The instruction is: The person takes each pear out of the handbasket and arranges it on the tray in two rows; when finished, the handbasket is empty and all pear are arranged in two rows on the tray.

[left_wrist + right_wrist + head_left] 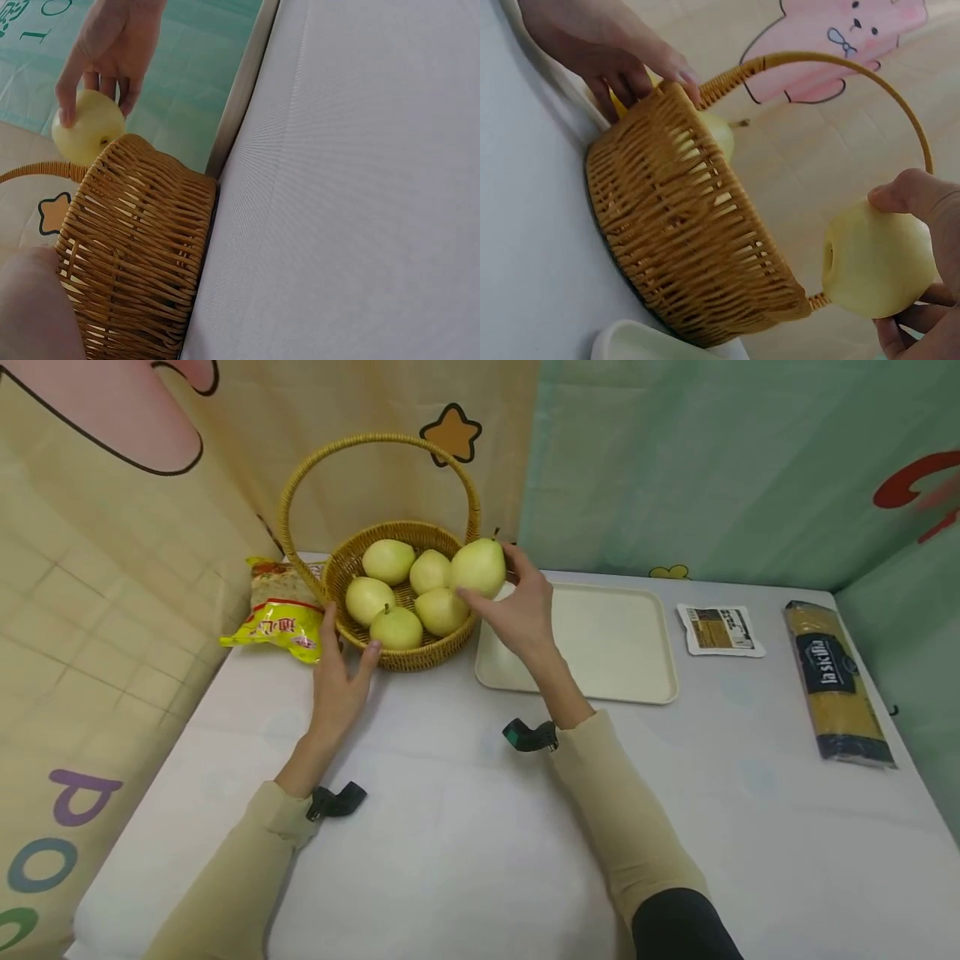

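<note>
A woven wicker basket (420, 657) with a tall hoop handle holds several pale yellow-green pears (396, 627). At the basket's right rim, my right hand (525, 614) holds one pear (477, 568) between thumb and fingers. That pear (879, 259) hangs just above the rim in the right wrist view, apart from the woven side. My left hand (339, 693) grips the basket at its near left edge. In the right wrist view the left thumb (676, 71) lies on the rim, and the other fingers bend against the outer side, partly hidden.
A cream rectangular tray (615, 643) lies right of the basket, partly under my right hand. Farther right are a small white-edged packet (720, 631) and a long pasta pack (840, 685). A yellow snack bag (281, 618) sits left of the basket. Curtains hang behind the table.
</note>
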Tool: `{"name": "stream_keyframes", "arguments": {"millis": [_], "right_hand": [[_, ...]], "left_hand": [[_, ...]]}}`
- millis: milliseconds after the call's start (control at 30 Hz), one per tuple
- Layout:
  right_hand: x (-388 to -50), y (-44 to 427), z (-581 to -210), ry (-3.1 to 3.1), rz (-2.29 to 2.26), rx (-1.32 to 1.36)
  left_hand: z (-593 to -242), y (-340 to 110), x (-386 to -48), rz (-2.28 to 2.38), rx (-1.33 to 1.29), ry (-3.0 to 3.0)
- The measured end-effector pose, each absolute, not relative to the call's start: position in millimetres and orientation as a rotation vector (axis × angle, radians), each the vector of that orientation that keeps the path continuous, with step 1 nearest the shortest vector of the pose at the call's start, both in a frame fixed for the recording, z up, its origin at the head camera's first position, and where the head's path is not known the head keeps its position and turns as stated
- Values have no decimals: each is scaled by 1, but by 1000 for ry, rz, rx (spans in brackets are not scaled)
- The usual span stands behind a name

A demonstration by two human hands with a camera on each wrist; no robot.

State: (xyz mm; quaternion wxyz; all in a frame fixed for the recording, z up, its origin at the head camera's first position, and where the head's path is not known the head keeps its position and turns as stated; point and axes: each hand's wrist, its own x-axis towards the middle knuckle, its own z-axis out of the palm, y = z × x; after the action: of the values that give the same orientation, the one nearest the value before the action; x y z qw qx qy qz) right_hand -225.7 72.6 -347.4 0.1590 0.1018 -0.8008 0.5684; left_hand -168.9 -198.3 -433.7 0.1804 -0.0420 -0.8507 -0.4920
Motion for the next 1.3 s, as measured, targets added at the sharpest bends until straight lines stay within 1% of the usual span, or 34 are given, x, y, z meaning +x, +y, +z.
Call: {"name": "stream_keyframes", "arguments": {"millis": [233,400,500,700,1300], "right_hand": [[-242,97,-359,-2355,1657,102],[-246,106,-371,-2434,1635,-43],[-248,108,-379,-2509,1598,-87],[-251,108,-391,-2645,1513,-124],[-252,106,-395,-2639,1465,-119]], "left_hand": [[-432,-199,-170,-1379,-120,-2405],[-431,-198,-169,-1390,-117,-2404],[-431,-198,-169,-1391,-119,-2403],[-432,-198,-169,-1385,-115,-2406],[-436,-197,-170,-1398,-121,-2400]]}}
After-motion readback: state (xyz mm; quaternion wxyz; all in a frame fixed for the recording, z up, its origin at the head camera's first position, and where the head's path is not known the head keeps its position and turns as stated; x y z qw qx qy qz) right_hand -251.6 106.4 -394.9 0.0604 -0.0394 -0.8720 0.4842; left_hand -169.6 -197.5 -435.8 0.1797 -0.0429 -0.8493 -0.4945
